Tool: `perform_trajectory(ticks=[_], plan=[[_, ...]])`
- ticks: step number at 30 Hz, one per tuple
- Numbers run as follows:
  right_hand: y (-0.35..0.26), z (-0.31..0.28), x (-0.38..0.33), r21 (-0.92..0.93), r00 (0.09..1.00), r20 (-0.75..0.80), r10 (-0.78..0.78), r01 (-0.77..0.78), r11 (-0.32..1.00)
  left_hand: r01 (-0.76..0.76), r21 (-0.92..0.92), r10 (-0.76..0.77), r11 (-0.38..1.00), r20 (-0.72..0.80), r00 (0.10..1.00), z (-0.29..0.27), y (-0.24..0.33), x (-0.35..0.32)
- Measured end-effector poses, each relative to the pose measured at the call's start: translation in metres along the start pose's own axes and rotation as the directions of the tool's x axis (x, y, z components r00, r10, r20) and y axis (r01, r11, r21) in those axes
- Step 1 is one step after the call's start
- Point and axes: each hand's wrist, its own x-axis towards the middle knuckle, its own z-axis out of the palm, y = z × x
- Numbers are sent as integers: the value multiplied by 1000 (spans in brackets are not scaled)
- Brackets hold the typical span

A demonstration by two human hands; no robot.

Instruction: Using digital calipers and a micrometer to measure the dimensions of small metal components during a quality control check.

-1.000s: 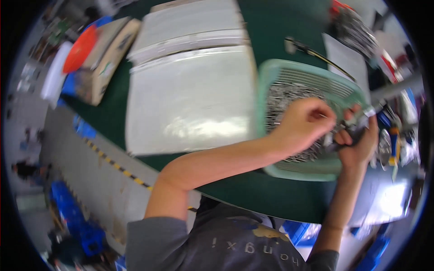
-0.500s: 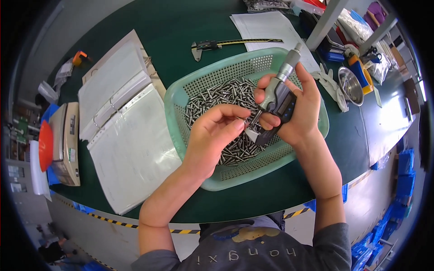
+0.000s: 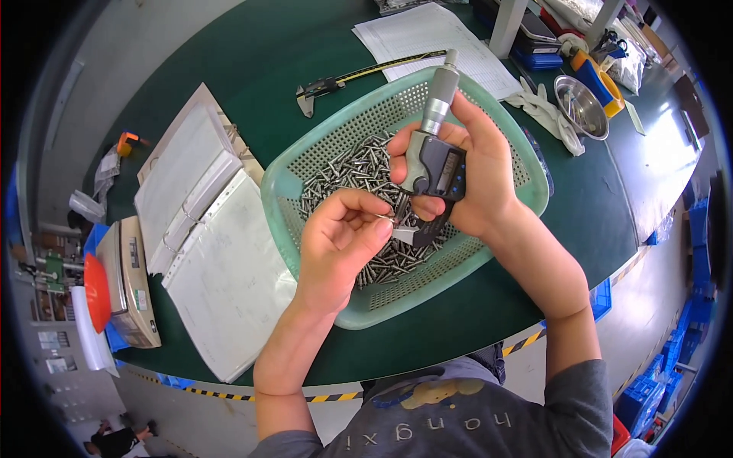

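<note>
My right hand [image 3: 477, 164] is wrapped round a digital micrometer [image 3: 437, 164], its grey thimble pointing up and away from me. My left hand [image 3: 343, 248] pinches a small metal pin [image 3: 388, 218] between thumb and forefinger, close to the micrometer's jaws; whether the pin touches them I cannot tell. Below both hands stands a light green perforated plastic basket [image 3: 382, 311], holding a heap of similar small metal pins [image 3: 355, 172]. Fingers cover most of the held pin.
An open ring binder [image 3: 229, 282] lies to the left, beside a weighing scale [image 3: 136, 282] with an orange pan. Calipers [image 3: 321, 88] and paper sheets [image 3: 420, 34] lie beyond the basket. At right are a white glove [image 3: 546, 114], a metal bowl [image 3: 580, 107] and a tape roll [image 3: 603, 84].
The view has shifted and turned slightly. My right hand has tilted the micrometer more upright, with its display turned more into view. My left hand keeps its pinch near the jaws.
</note>
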Motion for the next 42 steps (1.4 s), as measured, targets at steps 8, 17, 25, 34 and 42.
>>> perform_trajectory(ticks=[8,17,25,34,42], plan=[[3,-2,0,-14,1000,-12,13,-13,1000,-8,19,8,1000,15,1000,-1,-3,-1],[1,0,-2,-18,1000,3,15,-15,1000,-12,22,11,1000,27,1000,-1,-2,-1],[2,-1,-1,-38,1000,3,9,-9,999,1,18,-2,1000,33,999,-1,-1,0],[2,0,-1,-16,1000,27,4,-4,1000,17,17,-18,1000,26,1000,-3,0,-2],[2,-1,-3,-69,999,-46,-19,15,997,77,-34,-77,996,1,997,3,-3,0]])
